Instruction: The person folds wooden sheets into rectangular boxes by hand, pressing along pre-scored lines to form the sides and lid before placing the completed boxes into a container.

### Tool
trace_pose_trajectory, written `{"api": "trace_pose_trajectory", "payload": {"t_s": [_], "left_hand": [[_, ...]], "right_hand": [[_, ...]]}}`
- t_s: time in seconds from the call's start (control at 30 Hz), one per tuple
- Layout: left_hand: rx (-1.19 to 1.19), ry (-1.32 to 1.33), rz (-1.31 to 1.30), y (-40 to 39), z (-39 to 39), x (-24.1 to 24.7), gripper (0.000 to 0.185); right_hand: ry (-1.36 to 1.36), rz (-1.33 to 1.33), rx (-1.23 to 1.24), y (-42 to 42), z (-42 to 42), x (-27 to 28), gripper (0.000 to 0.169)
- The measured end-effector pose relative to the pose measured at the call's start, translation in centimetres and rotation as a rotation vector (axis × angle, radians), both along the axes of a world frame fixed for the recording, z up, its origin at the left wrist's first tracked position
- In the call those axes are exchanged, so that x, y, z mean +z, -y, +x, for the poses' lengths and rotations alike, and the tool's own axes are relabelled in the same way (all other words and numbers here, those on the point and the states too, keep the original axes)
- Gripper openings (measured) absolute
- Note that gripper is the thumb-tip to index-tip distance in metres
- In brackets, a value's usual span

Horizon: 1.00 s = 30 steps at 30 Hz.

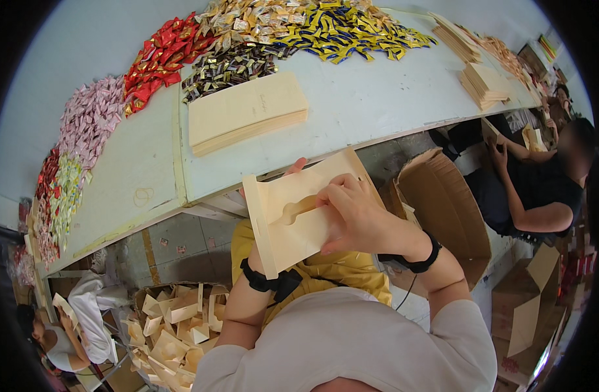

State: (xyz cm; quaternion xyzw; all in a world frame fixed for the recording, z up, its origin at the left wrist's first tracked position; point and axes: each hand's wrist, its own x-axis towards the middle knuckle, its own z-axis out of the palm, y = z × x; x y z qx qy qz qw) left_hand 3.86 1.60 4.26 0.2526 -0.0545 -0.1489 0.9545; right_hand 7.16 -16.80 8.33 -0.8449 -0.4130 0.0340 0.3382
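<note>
Over my lap I hold a pale cream cardboard insert [299, 245] with folded edges and a keyhole-shaped slot. My left hand [295, 167] is mostly hidden under it; some fingertips show past its far edge. My right hand [350, 210] lies over the insert, its thumb and fingers bent at the slot's right end. On the table [368, 103], beyond the insert, lies a stack of flat cream card sheets [250, 110]. Dark straps sit round both wrists.
Wrapped sweets lie along the table's far side: pink [91, 117], red [162, 54] and yellow-blue [348, 29]. Folded inserts fill a box [177, 333] at lower left. An open carton [441, 210] stands at right, near a seated person [534, 186]. Another person [59, 338] sits at lower left.
</note>
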Motion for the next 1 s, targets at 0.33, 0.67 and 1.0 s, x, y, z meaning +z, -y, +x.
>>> {"api": "trace_pose_trajectory", "payload": {"t_s": [0.33, 0.67, 1.0], "left_hand": [[-0.009, -0.023, -0.002, -0.2, 0.4, 0.8, 0.061], [0.029, -0.040, 0.066, 0.4, 0.5, 0.4, 0.086], [0.032, -0.018, 0.087, 0.9, 1.5, -1.0, 0.115]], "right_hand": [[-0.153, 0.062, 0.009, -1.2, -0.9, 0.5, 0.064], [-0.112, 0.036, 0.100, -1.2, -0.9, 0.9, 0.055], [-0.201, -0.208, 0.145, -1.1, 0.5, 2.7, 0.059]]}}
